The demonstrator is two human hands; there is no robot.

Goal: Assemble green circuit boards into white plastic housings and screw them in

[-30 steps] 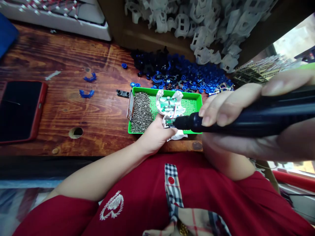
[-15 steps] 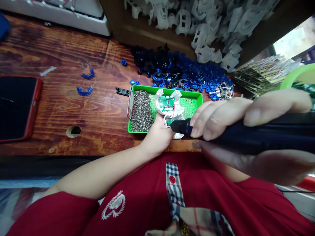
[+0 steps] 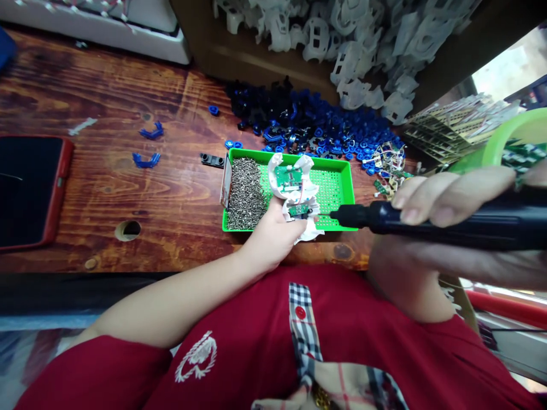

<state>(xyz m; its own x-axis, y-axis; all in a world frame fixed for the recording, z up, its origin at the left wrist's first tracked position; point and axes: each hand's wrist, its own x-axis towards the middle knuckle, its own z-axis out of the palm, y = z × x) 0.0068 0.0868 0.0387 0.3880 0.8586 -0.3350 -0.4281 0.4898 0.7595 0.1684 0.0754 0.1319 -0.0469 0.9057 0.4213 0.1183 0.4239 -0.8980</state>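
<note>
My left hand (image 3: 270, 236) grips a white plastic housing (image 3: 294, 191) with a small green circuit board inside, held over the near edge of a green tray (image 3: 337, 188). My right hand (image 3: 448, 228) is wrapped round a dark electric screwdriver (image 3: 427, 222) that lies almost level. Its tip points left and stops just short of the housing's lower right side. A heap of small metal screws (image 3: 245, 193) fills the tray's left end.
A pile of blue and black plastic parts (image 3: 307, 125) lies behind the tray, with white housings (image 3: 342, 40) heaped in a box beyond. A red-cased phone (image 3: 29, 191) rests at the left. Loose blue clips (image 3: 147, 145), circuit boards (image 3: 444, 134) at right.
The screwdriver has pulled back to the right, its tip leaving the housing. My left hand keeps the housing in about the same place.
</note>
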